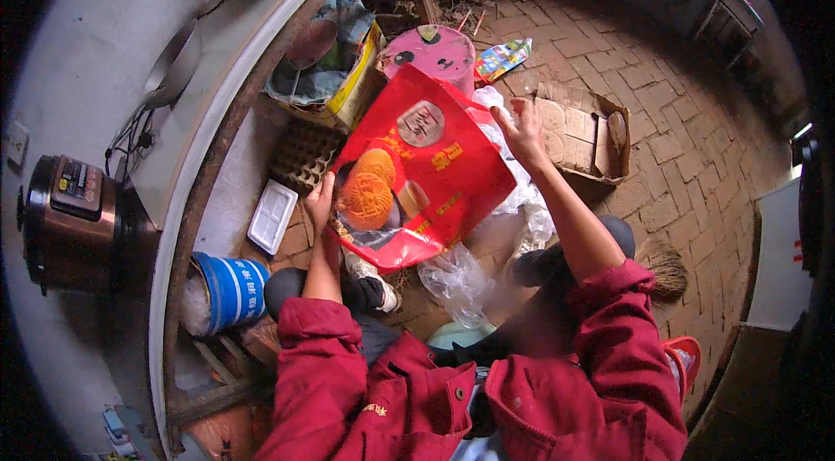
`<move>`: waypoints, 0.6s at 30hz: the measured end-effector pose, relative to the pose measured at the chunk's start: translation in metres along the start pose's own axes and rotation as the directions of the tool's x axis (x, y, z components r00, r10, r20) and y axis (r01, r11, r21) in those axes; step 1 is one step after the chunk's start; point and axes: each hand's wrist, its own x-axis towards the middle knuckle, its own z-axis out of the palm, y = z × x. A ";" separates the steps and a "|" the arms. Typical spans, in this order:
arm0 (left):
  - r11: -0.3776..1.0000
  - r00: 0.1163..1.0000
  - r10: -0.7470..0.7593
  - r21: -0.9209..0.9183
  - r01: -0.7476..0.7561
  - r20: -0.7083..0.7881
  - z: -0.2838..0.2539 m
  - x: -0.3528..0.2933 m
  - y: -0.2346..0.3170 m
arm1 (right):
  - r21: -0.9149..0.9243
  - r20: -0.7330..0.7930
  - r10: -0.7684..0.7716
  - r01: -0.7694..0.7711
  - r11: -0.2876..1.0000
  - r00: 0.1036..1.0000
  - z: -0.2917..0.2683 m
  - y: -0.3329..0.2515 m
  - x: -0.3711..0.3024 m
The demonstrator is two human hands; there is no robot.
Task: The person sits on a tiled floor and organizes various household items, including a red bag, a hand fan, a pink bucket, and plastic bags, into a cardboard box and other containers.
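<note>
In front of me a large red shopping bag point(461, 167), printed with orange mooncakes and a pale round emblem, is spread out at a tilt. My left hand point(320, 202) grips its left edge, fingers partly hidden by the bag. Beyond the bag's right side, my right hand point(524, 136) is raised with thumb and fingers apart, close to the red strap; I see nothing held in it. White plastic bags point(532, 210) lie behind and under the red bag, and a clear plastic bag point(459, 285) hangs below it near my knees.
A pink round stool point(439, 52) and a yellow-sided sack point(358, 78) stand beyond. Leftward are egg trays point(304, 153), a white foam tray point(272, 217), a blue bucket point(239, 291) and a table frame point(228, 126). An open cardboard box point(581, 126) and a broom head point(663, 270) are rightward.
</note>
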 end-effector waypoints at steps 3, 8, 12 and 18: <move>0.974 0.988 -0.130 -0.177 0.143 0.083 0.004 -0.009 0.005 | -0.091 0.299 0.088 -0.063 0.994 0.950 -0.020 -0.027 -0.015; 0.968 0.998 0.049 0.247 -0.036 -0.048 0.009 -0.013 0.020 | -0.045 0.040 -0.216 0.218 0.975 0.975 -0.032 -0.039 -0.016; 0.973 0.991 0.112 0.209 -0.095 -0.071 0.008 -0.017 0.021 | 0.164 0.403 0.013 -0.086 0.983 0.915 -0.035 -0.043 -0.019; 0.969 0.995 0.050 0.245 -0.028 -0.085 0.013 -0.021 0.024 | -0.072 0.461 0.033 0.000 0.997 0.887 -0.012 -0.018 -0.033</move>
